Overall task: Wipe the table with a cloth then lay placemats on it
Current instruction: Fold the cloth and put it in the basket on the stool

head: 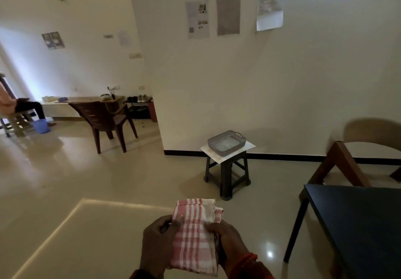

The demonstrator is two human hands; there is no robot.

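A folded red-and-white checked cloth (195, 233) is held in front of me, low in the middle of the view, above the floor. My left hand (159, 239) pinches its left edge and my right hand (227, 242) grips its right edge. The dark table (358, 220) stands at the lower right, apart from both hands, and only its near corner and one leg show. A grey plastic basket (226, 142) sits on a white sheet (249, 145) atop a dark stool (227, 170) by the wall. What lies inside the basket is unclear.
A wooden chair (347, 161) stands behind the table at right. A brown plastic chair (104, 118) and a desk (86, 99) are at the back left. A seated person (13, 105) and a blue bucket (41, 125) are at the far left. Tiled floor lies between.
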